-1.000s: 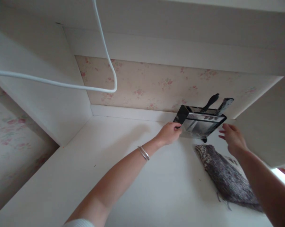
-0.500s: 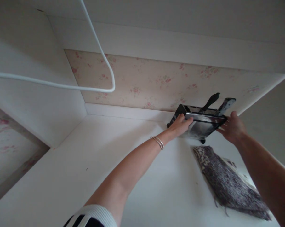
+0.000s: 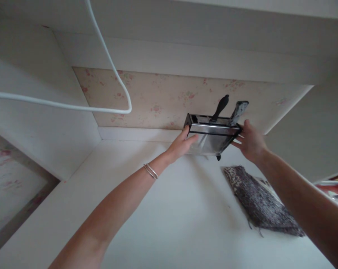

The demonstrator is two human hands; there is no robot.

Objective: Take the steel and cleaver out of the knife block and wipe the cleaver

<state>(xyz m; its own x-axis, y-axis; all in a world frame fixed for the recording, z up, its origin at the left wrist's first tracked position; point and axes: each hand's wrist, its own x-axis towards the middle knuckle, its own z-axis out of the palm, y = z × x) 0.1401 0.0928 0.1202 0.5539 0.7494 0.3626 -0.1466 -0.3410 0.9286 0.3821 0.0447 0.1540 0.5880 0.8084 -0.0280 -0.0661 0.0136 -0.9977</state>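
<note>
A knife holder point(image 3: 208, 144) with a clear front and black edges is at the back of the white surface, close to the flowered wall. Two handles stick up from its slots: a black handle point(image 3: 220, 107) and a speckled grey handle point(image 3: 238, 112). My left hand point(image 3: 182, 144) grips its left end, thumb across the front. At the right end my right hand point(image 3: 251, 142) has its fingers against the side, partly hidden behind it. Whether the holder's feet touch the surface I cannot tell.
A folded dark speckled cloth point(image 3: 261, 201) lies on the white surface point(image 3: 163, 224) near my right forearm. A bent white rod or cable point(image 3: 109, 111) crosses the upper left. White panels point(image 3: 40, 86) enclose the left side and top. Something red point(image 3: 335, 188) shows at the right edge.
The knife holder has shifted left along the wall, with both hands moving with it. The view has tilted slightly, and more of the red thing at the right edge shows.
</note>
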